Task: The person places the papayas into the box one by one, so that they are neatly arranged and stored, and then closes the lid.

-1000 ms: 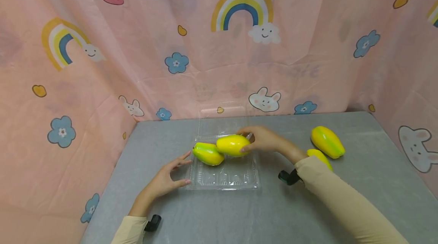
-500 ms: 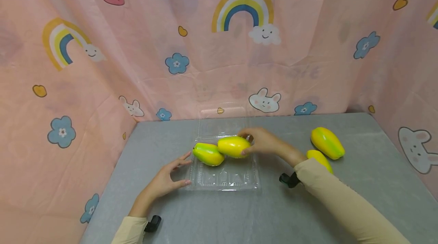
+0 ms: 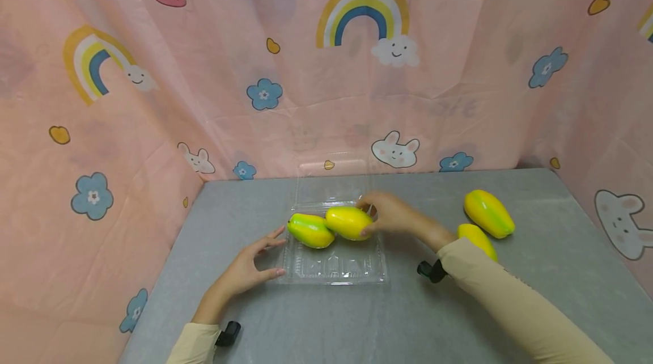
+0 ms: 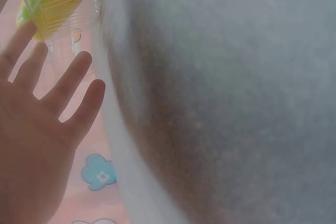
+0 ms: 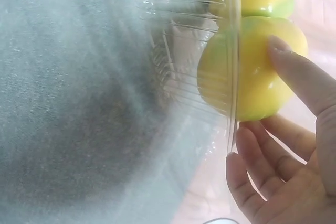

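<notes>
Right hand [image 3: 390,215] has its fingers around the end of a plump yellow fruit [image 3: 349,223], looks like a papaya or a mango. From the right wrist you can see the thumb pressed on the fruit's side and fingertips tucked against it from the other side, right by the tray rim. That fruit is sitting in the back part of a clear plastic tray [image 3: 334,267], its inner end touching a greener fruit [image 3: 311,231] lying on the left side of the tray, a bit nearer the person. Lower halves of both show through the ribbed wall. The lid [image 3: 334,188] is folded back toward the pink curtain [image 3: 316,114].

Left hand [image 3: 245,267] isn't holding anything: fingers spread well apart, thumb and fingertips right along the tray's left edge. Can't tell if they actually touch the plastic.

Over on the right of the grey desk [image 3: 418,318] there's another pair, a yellow-green fruit [image 3: 488,214] at the back and a yellow one [image 3: 476,241] in front, partly hidden behind the right sleeve [image 3: 510,296]. Both wrists have little black cameras [image 3: 228,334] strapped on.
</notes>
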{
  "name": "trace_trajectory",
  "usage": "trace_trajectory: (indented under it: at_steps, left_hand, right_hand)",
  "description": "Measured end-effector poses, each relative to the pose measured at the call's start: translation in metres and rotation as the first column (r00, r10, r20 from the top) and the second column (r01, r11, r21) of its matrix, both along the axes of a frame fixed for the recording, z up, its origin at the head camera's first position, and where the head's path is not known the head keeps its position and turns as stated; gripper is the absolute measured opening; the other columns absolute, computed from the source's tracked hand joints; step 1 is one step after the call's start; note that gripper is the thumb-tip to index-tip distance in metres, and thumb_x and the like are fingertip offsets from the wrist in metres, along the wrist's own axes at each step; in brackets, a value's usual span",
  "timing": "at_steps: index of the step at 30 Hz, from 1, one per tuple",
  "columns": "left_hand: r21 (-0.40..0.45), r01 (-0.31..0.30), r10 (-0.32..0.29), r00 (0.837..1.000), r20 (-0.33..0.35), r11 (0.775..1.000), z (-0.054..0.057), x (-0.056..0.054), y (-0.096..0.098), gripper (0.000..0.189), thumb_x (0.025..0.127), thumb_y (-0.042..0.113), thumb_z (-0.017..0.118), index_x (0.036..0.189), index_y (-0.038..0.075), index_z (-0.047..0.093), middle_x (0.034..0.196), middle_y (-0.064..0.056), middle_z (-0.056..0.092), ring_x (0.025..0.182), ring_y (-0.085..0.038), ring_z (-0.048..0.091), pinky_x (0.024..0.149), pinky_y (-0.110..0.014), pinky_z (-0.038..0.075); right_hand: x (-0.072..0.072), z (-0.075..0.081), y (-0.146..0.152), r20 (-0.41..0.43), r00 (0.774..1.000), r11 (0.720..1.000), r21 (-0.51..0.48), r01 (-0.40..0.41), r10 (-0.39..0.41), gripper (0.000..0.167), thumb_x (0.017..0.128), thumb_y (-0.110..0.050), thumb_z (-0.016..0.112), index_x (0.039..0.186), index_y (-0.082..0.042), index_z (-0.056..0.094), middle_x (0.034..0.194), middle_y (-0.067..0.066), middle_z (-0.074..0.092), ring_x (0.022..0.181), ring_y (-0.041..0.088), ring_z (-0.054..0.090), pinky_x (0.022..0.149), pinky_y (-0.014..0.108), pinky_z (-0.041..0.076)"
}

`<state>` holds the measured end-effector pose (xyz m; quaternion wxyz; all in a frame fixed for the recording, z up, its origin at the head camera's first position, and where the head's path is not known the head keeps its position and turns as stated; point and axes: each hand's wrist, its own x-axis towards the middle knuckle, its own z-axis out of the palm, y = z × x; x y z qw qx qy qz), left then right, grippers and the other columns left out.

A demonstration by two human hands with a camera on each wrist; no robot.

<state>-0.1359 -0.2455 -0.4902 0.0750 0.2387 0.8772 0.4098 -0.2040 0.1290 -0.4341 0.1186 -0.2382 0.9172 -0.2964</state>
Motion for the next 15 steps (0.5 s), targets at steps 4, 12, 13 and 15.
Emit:
trace_trajectory:
  at_steps: [4, 12, 13, 15]
  left_hand:
    - [-0.001, 0.000, 0.000, 1.000, -0.003, 1.000, 0.0001, 0.0002, 0.0000, 0.064, 0.082, 0.032, 0.081, 0.139, 0.017, 0.056, 0.162, 0.005, 0.034, 0.147, -0.029, 0.039, 0.110, -0.059, 0.040]
    - [-0.009, -0.009, 0.009, 1.000, 0.003, 1.000, 0.0003, 0.0003, 0.0003, 0.065, 0.081, 0.035, 0.081, 0.139, 0.018, 0.056, 0.162, 0.007, 0.034, 0.147, -0.028, 0.039, 0.110, -0.057, 0.041]
    - [-0.011, -0.012, 0.012, 1.000, 0.004, 1.000, 0.0005, 0.0005, 0.0003, 0.066, 0.081, 0.036, 0.081, 0.139, 0.019, 0.056, 0.162, 0.007, 0.034, 0.147, -0.028, 0.039, 0.110, -0.057, 0.041]
    - [-0.010, -0.014, 0.014, 1.000, 0.009, 1.000, 0.0008, 0.0008, 0.0005, 0.066, 0.081, 0.037, 0.081, 0.139, 0.019, 0.056, 0.162, 0.008, 0.033, 0.147, -0.027, 0.038, 0.111, -0.057, 0.041]
  right_hand:
    - [0.0014, -0.0022, -0.0027, -0.003, 1.000, 0.999, 0.035, 0.006, -0.006, 0.060, 0.071, -0.028, 0.089, 0.122, -0.010, 0.066, 0.112, 0.005, 0.067, 0.100, 0.023, 0.062, 0.091, 0.041, 0.055]
    - [0.0032, -0.0060, -0.0069, -0.076, 0.997, 0.996, 0.089, -0.003, 0.009, 0.059, 0.068, -0.029, 0.090, 0.120, -0.010, 0.067, 0.105, 0.003, 0.065, 0.096, 0.019, 0.059, 0.089, 0.038, 0.054]
    - [0.0035, -0.0060, -0.0070, -0.082, 0.997, 0.996, 0.094, -0.003, 0.011, 0.059, 0.068, -0.030, 0.090, 0.119, -0.010, 0.067, 0.104, 0.002, 0.065, 0.095, 0.018, 0.058, 0.088, 0.037, 0.054]
    - [0.0038, -0.0063, -0.0072, -0.091, 0.996, 0.995, 0.101, -0.003, 0.012, 0.060, 0.068, -0.030, 0.090, 0.120, -0.010, 0.067, 0.102, 0.002, 0.064, 0.094, 0.018, 0.057, 0.086, 0.036, 0.053]
